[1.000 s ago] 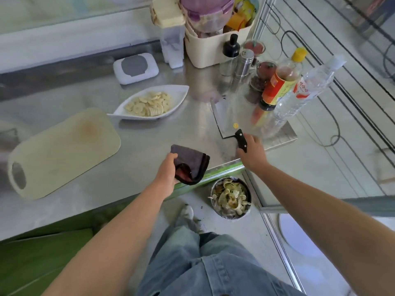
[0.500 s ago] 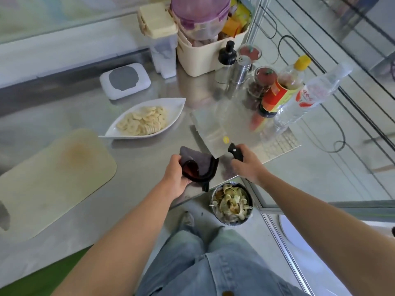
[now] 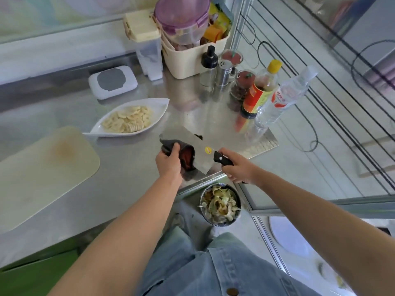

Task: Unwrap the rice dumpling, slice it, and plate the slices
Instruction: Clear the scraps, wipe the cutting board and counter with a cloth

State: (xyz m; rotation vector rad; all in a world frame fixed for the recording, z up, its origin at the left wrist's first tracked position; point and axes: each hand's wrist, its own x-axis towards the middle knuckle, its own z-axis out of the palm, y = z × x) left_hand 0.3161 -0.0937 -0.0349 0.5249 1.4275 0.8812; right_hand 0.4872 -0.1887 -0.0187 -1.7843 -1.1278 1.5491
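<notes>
Wiping down the cleaver (image 3: pixel 195 144) at mid-frame: the right hand (image 3: pixel 237 167) is wrapped round the black handle and the left hand (image 3: pixel 168 162) pinches a dark cloth (image 3: pixel 186 157) against the blade. I'd stroke spine-to-edge, keeping fingertips off the sharp side. The dumpling slices (image 3: pixel 128 119) are on the white plate (image 3: pixel 161 102), upper left of centre.

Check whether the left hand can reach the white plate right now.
Probably yes: bare counter lies between the left hand and the white plate, but it grips a dark cloth against the cleaver.
</notes>
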